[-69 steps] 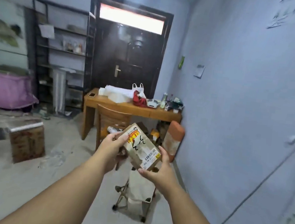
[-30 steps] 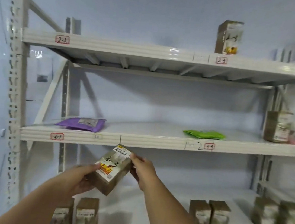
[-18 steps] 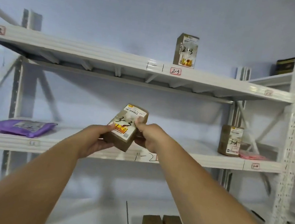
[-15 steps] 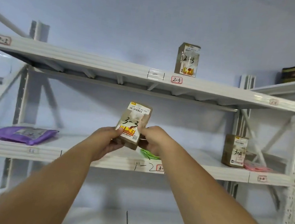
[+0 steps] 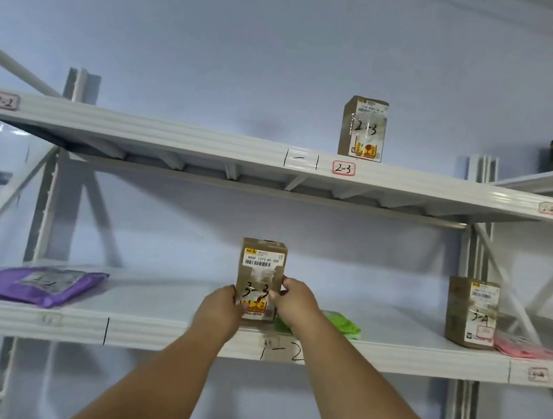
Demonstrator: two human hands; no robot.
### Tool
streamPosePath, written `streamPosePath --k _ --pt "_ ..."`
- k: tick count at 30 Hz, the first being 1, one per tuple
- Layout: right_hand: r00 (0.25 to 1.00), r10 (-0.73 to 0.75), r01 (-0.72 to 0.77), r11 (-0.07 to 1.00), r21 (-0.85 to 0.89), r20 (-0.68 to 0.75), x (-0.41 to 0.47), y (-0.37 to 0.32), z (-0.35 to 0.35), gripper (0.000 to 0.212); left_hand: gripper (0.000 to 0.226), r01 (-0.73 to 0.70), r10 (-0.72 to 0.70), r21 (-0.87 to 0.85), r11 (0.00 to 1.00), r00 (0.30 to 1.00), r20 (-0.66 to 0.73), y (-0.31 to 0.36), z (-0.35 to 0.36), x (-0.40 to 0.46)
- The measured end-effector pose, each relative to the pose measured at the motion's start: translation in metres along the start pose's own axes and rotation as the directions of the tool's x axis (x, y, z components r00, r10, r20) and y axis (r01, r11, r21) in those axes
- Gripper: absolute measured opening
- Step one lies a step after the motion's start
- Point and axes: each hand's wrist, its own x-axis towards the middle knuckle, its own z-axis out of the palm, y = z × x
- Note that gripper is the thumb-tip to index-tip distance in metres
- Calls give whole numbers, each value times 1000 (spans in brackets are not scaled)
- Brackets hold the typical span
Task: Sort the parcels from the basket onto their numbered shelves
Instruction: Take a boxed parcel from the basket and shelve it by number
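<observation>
- Light is soft and even, with a cool blue tint.
- Dark shadow lies under the upper shelf (image 5: 207, 139).
- Small glare shines at 9 o'clock.
- Edges bend and blur; centre is sharper.

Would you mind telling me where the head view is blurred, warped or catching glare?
Head view: the 3-3 box reads sharply; the purple bag at the left edge and the pink bag at the right are smeared; the upper shelf bows from wide-angle distortion; glare streaks its front edge near the 2-3 tag.
</observation>
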Motion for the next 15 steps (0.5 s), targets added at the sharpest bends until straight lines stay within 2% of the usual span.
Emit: streamPosePath --k 7,9,10,12,13,15 --pt "996 84 -84 971 -226 -11 16 6 10 22 24 32 -31 137 990 999 -5 -12 19 14" --pt "990 130 -141 957 -253 -63 13 0 8 32 30 27 -29 146 989 999 13 -9 17 14" --pt "985 127 -152 958 -243 -115 11 -3 7 48 35 25 -28 144 989 999 17 -9 12 14" --pt "965 29 -95 965 -246 -260 9 -8 5 80 53 40 -41 128 991 999 10 -8 -4 13" --pt "945 -62 -36 957 -289 -322 5 -13 3 85 61 46 -46 121 992 999 0 -9 -16 13" --pt "875 -289 115 904 -412 -389 -3 -30 5 73 67 47 -41 126 991 998 -49 -18 -49 8"
